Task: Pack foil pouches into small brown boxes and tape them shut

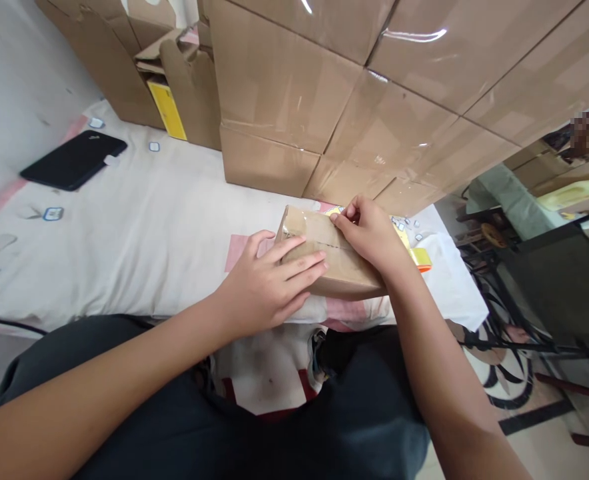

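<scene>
A small brown cardboard box (344, 267) with clear tape over its top lies in front of me near the table's front edge. My left hand (267, 280) rests on its left end, fingers stretched and slightly apart across the top. At the far side of the top, my right hand (367, 230) has its thumb and fingers pinched together. Whatever may be between those fingertips is too small to make out. Behind the right wrist sits a yellow and orange roll-like item (421, 259), partly hidden.
Taped cardboard boxes (284, 80) are stacked high behind the small box. An open carton (194, 93) with a yellow item (167, 107) stands at the back left. A black tablet-like slab (74, 160) lies on the white cloth (159, 227). A dark chair (559, 280) stands right.
</scene>
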